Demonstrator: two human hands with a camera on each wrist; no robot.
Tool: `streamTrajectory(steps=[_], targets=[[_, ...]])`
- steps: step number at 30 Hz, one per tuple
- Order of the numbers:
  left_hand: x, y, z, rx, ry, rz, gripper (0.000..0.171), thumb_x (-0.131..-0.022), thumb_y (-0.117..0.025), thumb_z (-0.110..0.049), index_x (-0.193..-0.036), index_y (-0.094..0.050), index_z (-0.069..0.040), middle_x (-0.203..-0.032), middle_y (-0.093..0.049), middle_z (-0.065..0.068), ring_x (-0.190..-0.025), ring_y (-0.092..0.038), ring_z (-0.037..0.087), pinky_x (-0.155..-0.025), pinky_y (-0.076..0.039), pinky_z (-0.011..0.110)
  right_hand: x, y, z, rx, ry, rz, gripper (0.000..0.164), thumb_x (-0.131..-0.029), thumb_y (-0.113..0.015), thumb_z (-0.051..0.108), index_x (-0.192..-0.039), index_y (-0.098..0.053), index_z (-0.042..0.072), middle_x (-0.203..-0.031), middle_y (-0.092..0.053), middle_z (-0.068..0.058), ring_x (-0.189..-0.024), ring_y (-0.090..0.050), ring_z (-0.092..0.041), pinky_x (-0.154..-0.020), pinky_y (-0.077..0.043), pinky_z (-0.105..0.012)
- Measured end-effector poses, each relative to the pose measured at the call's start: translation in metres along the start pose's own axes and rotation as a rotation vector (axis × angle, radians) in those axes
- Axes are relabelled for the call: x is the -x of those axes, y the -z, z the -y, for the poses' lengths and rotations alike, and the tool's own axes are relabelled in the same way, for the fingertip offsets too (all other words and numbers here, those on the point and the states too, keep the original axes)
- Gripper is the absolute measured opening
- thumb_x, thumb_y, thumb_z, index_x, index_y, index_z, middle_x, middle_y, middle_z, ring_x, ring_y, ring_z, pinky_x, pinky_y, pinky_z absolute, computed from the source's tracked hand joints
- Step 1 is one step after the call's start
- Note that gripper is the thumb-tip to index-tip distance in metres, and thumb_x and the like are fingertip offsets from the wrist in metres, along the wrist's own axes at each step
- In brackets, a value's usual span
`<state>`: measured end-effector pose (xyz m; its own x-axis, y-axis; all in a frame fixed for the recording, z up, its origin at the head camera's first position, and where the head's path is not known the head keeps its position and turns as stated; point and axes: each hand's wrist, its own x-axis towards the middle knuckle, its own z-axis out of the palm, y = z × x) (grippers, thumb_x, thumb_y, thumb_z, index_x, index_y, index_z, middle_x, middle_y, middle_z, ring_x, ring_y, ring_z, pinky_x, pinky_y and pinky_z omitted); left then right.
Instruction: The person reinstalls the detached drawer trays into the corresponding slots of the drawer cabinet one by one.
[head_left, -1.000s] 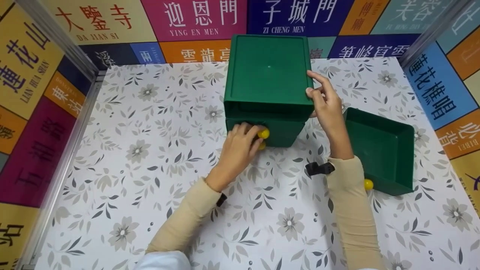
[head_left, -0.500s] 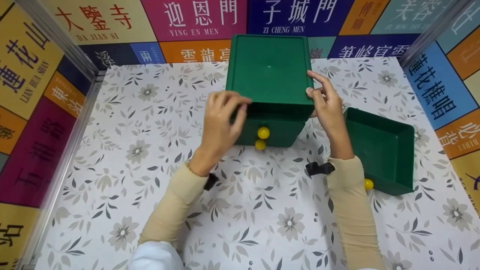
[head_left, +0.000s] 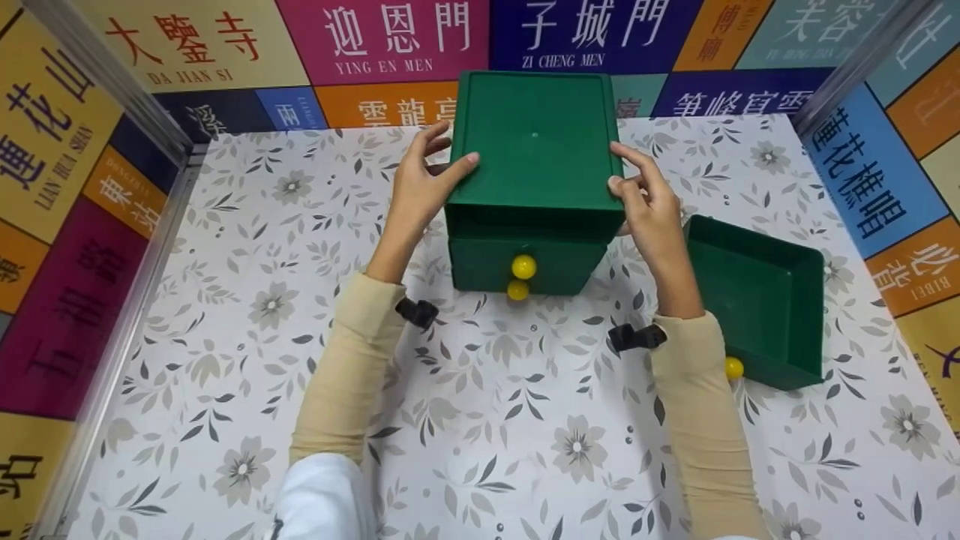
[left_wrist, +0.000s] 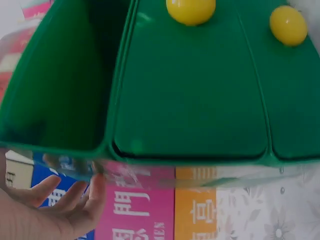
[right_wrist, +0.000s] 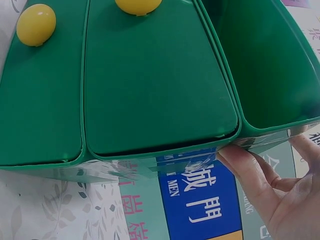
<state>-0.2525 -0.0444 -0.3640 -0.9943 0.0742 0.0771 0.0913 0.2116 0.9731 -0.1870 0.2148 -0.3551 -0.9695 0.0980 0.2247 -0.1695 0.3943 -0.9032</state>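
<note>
The left hand [head_left: 421, 180] has moved to the green cabinet [head_left: 535, 135]'s left side, fingers spread like the right hand [head_left: 654, 206]'s opposite; uneven lifting could spill drawers [head_left: 566, 262].

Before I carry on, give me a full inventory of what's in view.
Cabinet: 1, green, upright towards the back, top slot open.
Fitted drawers: 2, green, in the middle and bottom slots.
Loose drawer: 1, green, to the cabinet's right.
Knobs: 3, yellow, one on each drawer.
Table cover: 1, white with grey flowers and leaves, underneath.
Wall panels: several, multicoloured with lettering, behind and at both sides.
Metal posts: 2, grey, back corners.
Wrist pieces: 2, black, one by each wrist.
Beige sleeves: 2, on the forearms.
Left hand: 1, bare, at the cabinet's left edge.
Right hand: 1, bare, touching its right edge.
</note>
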Motion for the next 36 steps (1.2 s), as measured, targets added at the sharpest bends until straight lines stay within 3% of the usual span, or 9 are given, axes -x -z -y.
streamTrajectory(steps=[2, 5, 17, 25, 36], targets=[[-0.003, 0.001, 0.003, 0.028, 0.037, 0.014, 0.062, -0.083, -0.068, -0.033, -0.138, -0.043, -0.02, -0.136, -0.049, 0.007, -0.111, -0.057, 0.02, -0.09, -0.05, 0.032, 0.0, 0.0, 0.0, 0.002, 0.002, -0.002, 0.041, -0.095, -0.043, 0.017, -0.136, -0.049, 0.016, -0.083, -0.052, 0.006, -0.075, -0.049, -0.01, -0.049, -0.043, -0.019], [-0.004, 0.003, 0.007, 0.036, 0.041, 0.015, 0.059, -0.084, -0.066, -0.033, -0.137, -0.046, -0.02, -0.134, -0.051, 0.006, -0.111, -0.056, 0.019, -0.09, -0.049, 0.032, 0.0, -0.001, 0.001, 0.011, 0.005, -0.001, 0.04, -0.096, -0.043, 0.017, -0.136, -0.049, 0.016, -0.083, -0.052, 0.006, -0.074, -0.05, -0.012, -0.048, -0.044, -0.019], [0.0, 0.008, 0.01, -0.011, -0.045, 0.04, 0.051, -0.088, -0.06, -0.031, -0.135, -0.048, -0.016, -0.13, -0.054, 0.005, -0.105, -0.059, 0.017, -0.087, -0.051, 0.029, 0.001, -0.003, 0.005, 0.025, -0.009, -0.011, 0.039, -0.095, -0.045, 0.019, -0.135, -0.05, 0.017, -0.085, -0.054, 0.005, -0.069, -0.053, -0.017, -0.047, -0.043, -0.016], [-0.001, 0.01, 0.009, -0.051, -0.054, 0.04, 0.049, -0.089, -0.06, -0.028, -0.135, -0.049, -0.015, -0.131, -0.055, 0.007, -0.108, -0.06, 0.02, -0.089, -0.051, 0.031, 0.001, -0.004, 0.006, 0.033, -0.01, -0.01, 0.04, -0.095, -0.046, 0.019, -0.135, -0.051, 0.018, -0.085, -0.054, 0.004, -0.068, -0.053, -0.016, -0.047, -0.044, -0.018], [0.026, 0.018, -0.026, -0.084, -0.043, 0.034, 0.046, -0.091, -0.055, -0.018, -0.135, -0.047, -0.004, -0.13, -0.054, 0.016, -0.11, -0.06, 0.026, -0.091, -0.049, 0.033, -0.003, -0.009, 0.003, -0.004, -0.014, -0.007, 0.039, -0.094, -0.048, 0.016, -0.133, -0.053, 0.018, -0.085, -0.055, 0.003, -0.065, -0.055, -0.018, -0.045, -0.044, -0.018]])
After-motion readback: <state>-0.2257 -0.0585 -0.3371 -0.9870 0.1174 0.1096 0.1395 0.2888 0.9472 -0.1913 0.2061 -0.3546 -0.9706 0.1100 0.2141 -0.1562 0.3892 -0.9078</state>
